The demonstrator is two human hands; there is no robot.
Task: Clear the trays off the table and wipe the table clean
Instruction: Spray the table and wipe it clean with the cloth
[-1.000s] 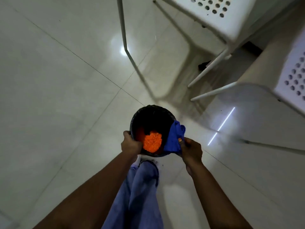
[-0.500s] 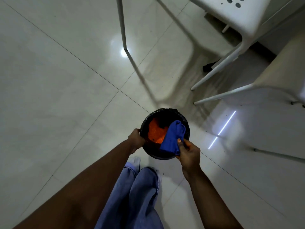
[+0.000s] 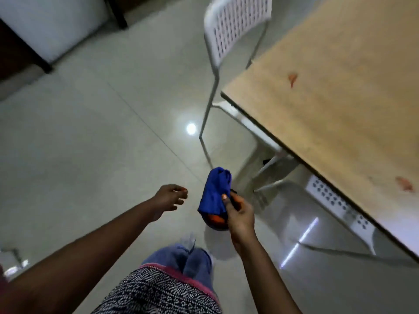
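My right hand (image 3: 240,215) is closed on a blue cloth (image 3: 214,191), pressing it against the rim of a small black bin (image 3: 215,225). The cloth covers most of the bin; some orange waste shows inside it. My left hand (image 3: 170,197) hovers open to the left of the bin, fingers spread and touching nothing. The wooden table (image 3: 340,105) fills the right side, with an orange stain (image 3: 292,78) near its corner and another orange stain (image 3: 404,184) by its near edge. No trays are in view.
A white perforated chair (image 3: 235,26) stands at the table's far corner. A second white chair (image 3: 335,198) is tucked under the near edge. Dark furniture and a white panel (image 3: 52,21) sit at the upper left. Glossy tiled floor (image 3: 79,143) spreads to the left.
My left hand has let go of the bin and opened. The view has lifted, bringing the table top into sight. My right hand still grips the cloth and bin.
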